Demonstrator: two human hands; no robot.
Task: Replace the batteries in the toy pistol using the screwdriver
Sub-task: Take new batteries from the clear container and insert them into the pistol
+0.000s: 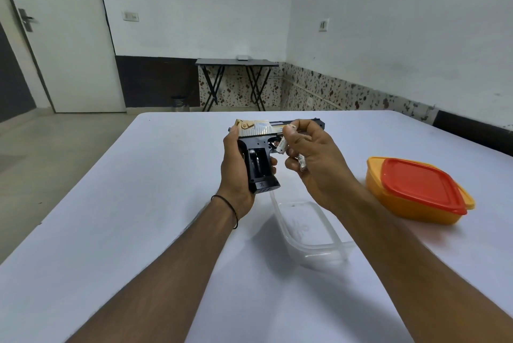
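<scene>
Person's left hand (236,173) grips black toy pistol with gold-and-silver slide (255,130) by the handle, held up off white surface (138,203). The open battery bay (259,162) in the handle faces the camera. The right hand (313,156), just right of the pistol, pinches one white cylindrical battery (282,145) between thumb and forefinger. A second white battery (302,162) is tucked in its lower curled fingers.

Likely step: loading cells into the bay.

To do it well:
- Keep pistol steady and tip the pinched cell toward the bay.
- Match its plus mark to the contact.
- Seat it fully before shifting the spare up.

Risk: spare slips from the lower fingers.

Clear plastic tub (308,228) sits below the hands, on the near side. Orange plastic box with red lid (388,192) sits right of right hand. Screwdriver and bay cover not seen.
</scene>
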